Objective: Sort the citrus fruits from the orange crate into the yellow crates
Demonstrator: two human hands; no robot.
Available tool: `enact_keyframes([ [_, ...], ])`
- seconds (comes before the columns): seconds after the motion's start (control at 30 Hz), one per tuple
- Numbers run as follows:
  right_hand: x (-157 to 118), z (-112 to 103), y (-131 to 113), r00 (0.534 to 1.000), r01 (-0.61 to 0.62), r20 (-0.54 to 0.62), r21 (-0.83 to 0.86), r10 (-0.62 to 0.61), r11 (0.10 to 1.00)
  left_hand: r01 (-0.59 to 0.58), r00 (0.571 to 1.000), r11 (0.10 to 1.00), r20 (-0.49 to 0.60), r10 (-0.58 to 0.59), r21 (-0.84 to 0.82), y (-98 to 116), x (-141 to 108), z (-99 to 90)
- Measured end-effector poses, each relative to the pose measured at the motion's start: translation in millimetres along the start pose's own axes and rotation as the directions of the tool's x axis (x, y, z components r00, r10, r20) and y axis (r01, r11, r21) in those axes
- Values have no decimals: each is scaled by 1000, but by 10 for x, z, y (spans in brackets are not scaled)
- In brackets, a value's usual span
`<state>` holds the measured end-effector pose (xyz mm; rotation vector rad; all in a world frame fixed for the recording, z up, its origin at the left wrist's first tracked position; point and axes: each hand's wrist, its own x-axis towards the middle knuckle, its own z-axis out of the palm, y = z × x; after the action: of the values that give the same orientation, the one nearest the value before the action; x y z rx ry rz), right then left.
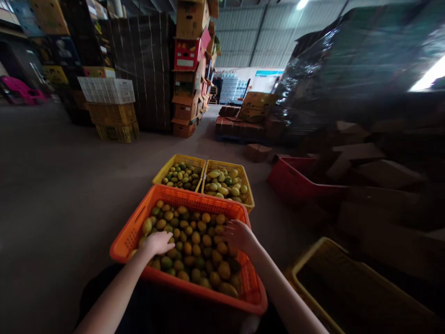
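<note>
Forearms (pixel 118 290): reach in from seven and five o'clock
Left hand (pixel 160 243): open, over the fruit (pixel 195 238) toward nine o'clock
Right hand (pixel 239 234): open, toward three o'clock; contact unclear
Orange crate (pixel 130 229): holds the heaped fruit
Yellow crates (pixel 227 163): more fruit, twelve o'clock
Red crate (pixel 290 183): two o'clock

We see a dim warehouse; light from a ceiling lamp (pixel 302 4) and a bright opening (pixel 429 76) at right. Glare on plastic wrap (pixel 306 60). Right side dark, smeared; edges stretched. Fruit (pixel 195 238) slightly soft.
</note>
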<state>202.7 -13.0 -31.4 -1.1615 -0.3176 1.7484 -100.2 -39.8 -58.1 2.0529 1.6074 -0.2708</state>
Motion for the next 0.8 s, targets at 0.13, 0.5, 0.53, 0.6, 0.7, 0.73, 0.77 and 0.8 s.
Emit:
enact_keyframes([
  [0.13,-202,-100,108,999,43,18,4,-43,999,2,998,1000,66,-2,12,100,39,54],
  [0.5,-399,-30,-178,996,68,42,122,-73,990,123,987,983,122,-106,-139,8,590,382],
  [0.53,-397,-58,-225,996,80,28,150,-86,985,158,983,976,121,-140,-152,-46,653,401],
  [0.6,-381,-121,-301,997,74,7,219,-77,973,230,972,958,87,-217,-172,-207,757,400],
  [0.7,-371,-185,-337,994,97,15,298,-106,950,291,953,934,-24,-302,-209,-530,842,324],
  [0.73,-374,-189,-330,991,119,23,302,-132,946,292,948,930,-60,-312,-223,-635,856,295],
  [0.77,-378,-184,-318,988,134,32,293,-149,947,284,946,929,-89,-312,-238,-730,867,273],
  [0.8,-380,-170,-305,988,132,38,278,-148,951,269,946,928,-110,-305,-256,-811,877,258],
])
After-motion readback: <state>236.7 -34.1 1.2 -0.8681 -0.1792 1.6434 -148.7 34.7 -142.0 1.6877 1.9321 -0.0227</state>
